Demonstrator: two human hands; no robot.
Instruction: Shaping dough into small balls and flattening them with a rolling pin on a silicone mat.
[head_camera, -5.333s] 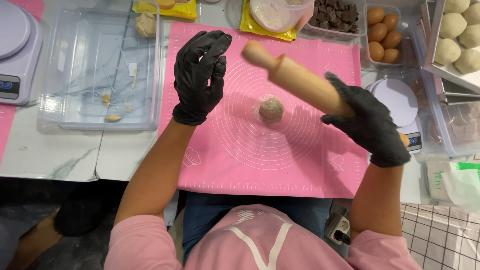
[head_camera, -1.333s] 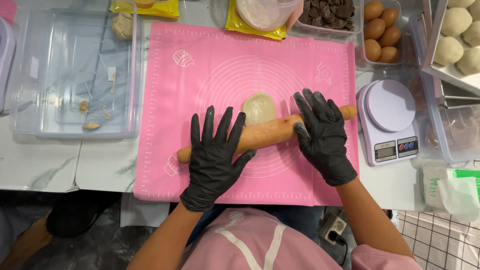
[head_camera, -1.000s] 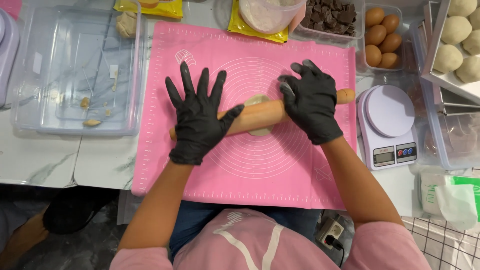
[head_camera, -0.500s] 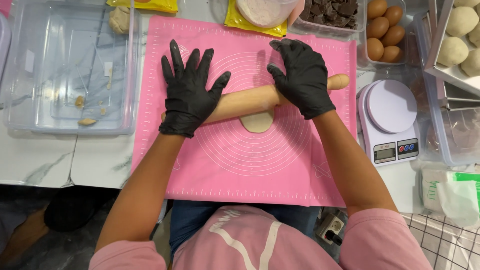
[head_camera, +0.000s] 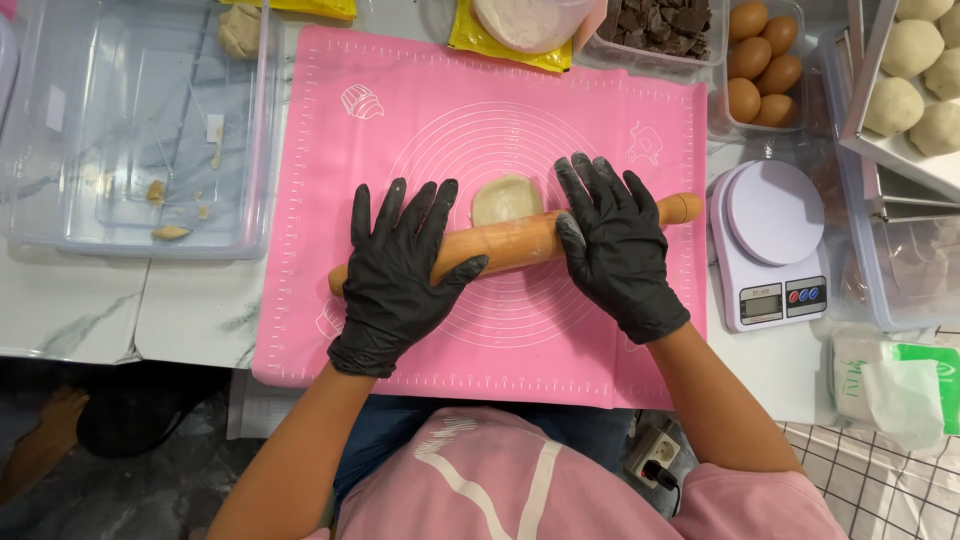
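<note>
Flattened dough under a wooden pin, both gloved palms pressing flat

The dough disc (head_camera: 507, 198) lies near the middle of the pink silicone mat (head_camera: 330, 160), inside its printed rings, with its near edge tucked under the wooden rolling pin (head_camera: 515, 243) that lies slightly slanted across it; the left hand (head_camera: 400, 275) and right hand (head_camera: 615, 245), both in black gloves, rest open on the pin with fingers spread, palms down, clasping nothing. To roll well here, I judge the weight should stay even on both palms so the disc thins evenly, and the pin ought to be squared so one side is not squeezed thinner. A kitchen scale (head_camera: 770, 245) stands just right of the mat, a clear plastic tub (head_camera: 130, 130) just left, eggs (head_camera: 760, 60) beyond
</note>
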